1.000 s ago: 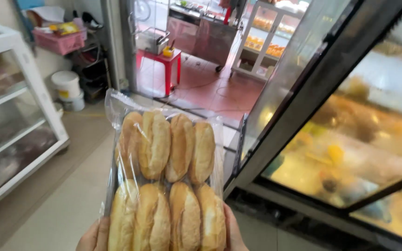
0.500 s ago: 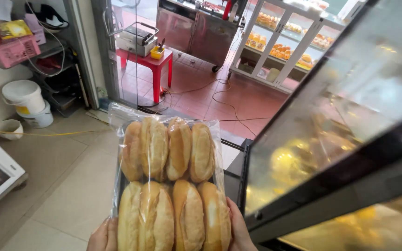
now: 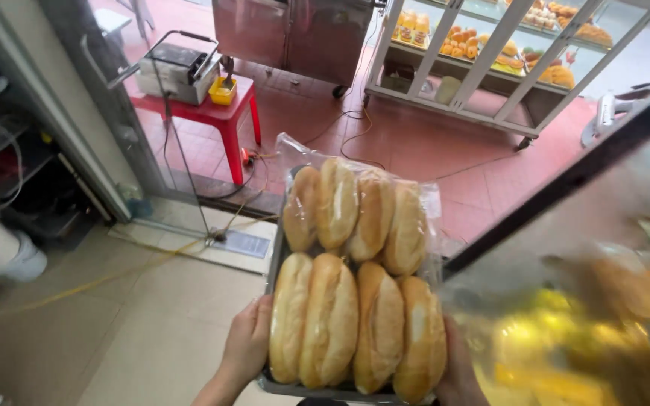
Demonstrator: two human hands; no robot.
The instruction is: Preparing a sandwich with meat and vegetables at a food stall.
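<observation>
Head view shows a metal tray [image 3: 274, 263] of bagged bread rolls [image 3: 355, 278] carried between both hands, its long axis running straight away from the person toward the red tiled floor [image 3: 415, 143]. Left hand [image 3: 248, 342] wraps the near left edge, grip closed on the rim; right hand [image 3: 457, 368] clasps the near right edge, mostly hidden by the rolls. A glass display case [image 3: 588, 301] stands just beside the tray's right edge.
</observation>
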